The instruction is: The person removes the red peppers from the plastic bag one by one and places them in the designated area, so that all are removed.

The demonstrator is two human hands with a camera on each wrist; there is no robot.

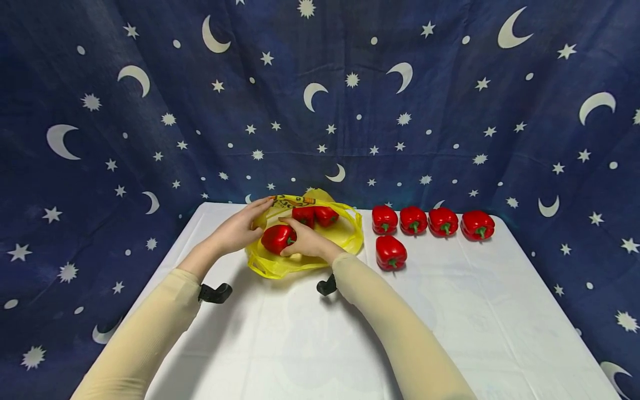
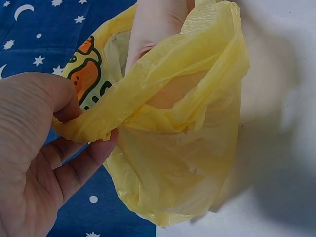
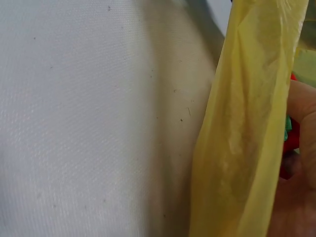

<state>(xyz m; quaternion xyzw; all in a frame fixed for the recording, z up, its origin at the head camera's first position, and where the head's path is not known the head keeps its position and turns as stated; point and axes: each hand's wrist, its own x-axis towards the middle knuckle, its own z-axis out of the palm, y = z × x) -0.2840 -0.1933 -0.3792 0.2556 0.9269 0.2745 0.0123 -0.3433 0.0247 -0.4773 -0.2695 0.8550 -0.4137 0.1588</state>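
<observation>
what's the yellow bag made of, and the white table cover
The yellow bag looks like thin plastic film: translucent, crinkled, slightly glossy, bunching where the left hand pinches it. The white table cover seems woven cloth: matte, with fine weave visible close up.

On my right wrist feed I see a yellow plastic bag hanging just left of my fingers, a sliver of red pepper touching them, and white table further left.
</observation>
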